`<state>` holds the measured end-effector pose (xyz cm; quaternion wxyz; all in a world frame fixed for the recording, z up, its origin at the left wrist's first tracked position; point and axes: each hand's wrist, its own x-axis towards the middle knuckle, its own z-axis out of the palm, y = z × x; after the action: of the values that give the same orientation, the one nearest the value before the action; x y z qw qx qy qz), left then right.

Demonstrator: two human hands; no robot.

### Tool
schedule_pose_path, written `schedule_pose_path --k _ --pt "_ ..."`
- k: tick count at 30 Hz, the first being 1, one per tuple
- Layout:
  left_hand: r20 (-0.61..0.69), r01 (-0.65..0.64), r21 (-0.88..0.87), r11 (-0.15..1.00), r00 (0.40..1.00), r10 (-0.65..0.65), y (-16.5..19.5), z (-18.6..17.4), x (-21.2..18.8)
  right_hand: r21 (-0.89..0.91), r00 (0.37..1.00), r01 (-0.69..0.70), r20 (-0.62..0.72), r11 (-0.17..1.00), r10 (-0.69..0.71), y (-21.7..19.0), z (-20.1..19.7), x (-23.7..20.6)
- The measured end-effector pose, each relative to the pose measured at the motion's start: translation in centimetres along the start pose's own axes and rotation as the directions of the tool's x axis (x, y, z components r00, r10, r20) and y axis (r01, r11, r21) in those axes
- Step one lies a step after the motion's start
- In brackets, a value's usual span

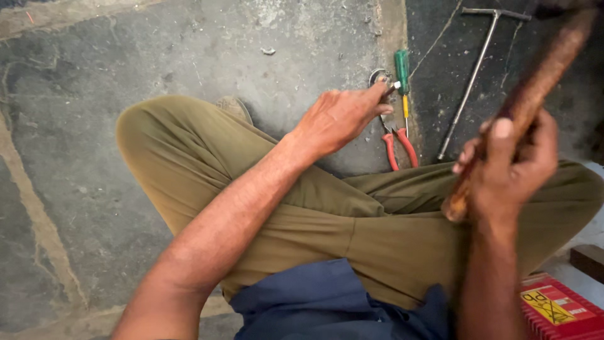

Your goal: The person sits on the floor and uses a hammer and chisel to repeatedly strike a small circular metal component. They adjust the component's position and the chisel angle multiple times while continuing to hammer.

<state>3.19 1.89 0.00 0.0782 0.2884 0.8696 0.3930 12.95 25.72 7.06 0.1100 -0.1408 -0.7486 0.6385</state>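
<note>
A small metal piece (392, 87) is pinched at the fingertips of the left hand (340, 116), held low over the stone floor (189, 56) just above red-handled pliers (397, 143) and a green screwdriver (402, 72). A wooden handle (528, 94), raised and tilted, is gripped in the closed right hand (513, 167). A T-shaped steel rod (472, 75) is seen lying beyond, a red box (557, 308) at the right knee.

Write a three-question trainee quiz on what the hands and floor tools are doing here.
1. True or false: the right hand grips a wooden handle.
2. What colour are the grips of the pliers on the floor?
3. The left hand holds: A) a small metal part B) the T-handle wrench C) the green screwdriver

Key: 1 true; 2 red; 3 A.
</note>
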Motion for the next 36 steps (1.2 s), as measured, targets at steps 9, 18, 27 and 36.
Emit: schedule_pose_path --k 9,18,27,36 --pt "-0.069 -0.086 -0.015 0.996 0.994 0.085 0.1 0.5 -0.4 -0.161 0.984 0.103 0.161 0.982 -0.077 -5.3 -0.9 -3.8" --pt "-0.031 -0.042 -0.041 0.998 0.999 0.041 0.0 1.0 -0.4 -0.651 0.864 0.482 0.464 0.587 -0.195 -10.0 -1.0 -4.7" --pt "-0.078 -0.132 0.029 0.991 0.988 0.134 0.2 1.1 -0.5 -0.690 0.888 0.402 0.454 0.602 -0.073 -10.3 -0.1 -3.9" --pt "-0.108 0.078 -0.203 0.976 0.989 -0.101 0.1 -0.1 -0.5 -0.643 0.895 0.417 0.414 0.642 -0.166 -10.5 -0.5 -4.4"
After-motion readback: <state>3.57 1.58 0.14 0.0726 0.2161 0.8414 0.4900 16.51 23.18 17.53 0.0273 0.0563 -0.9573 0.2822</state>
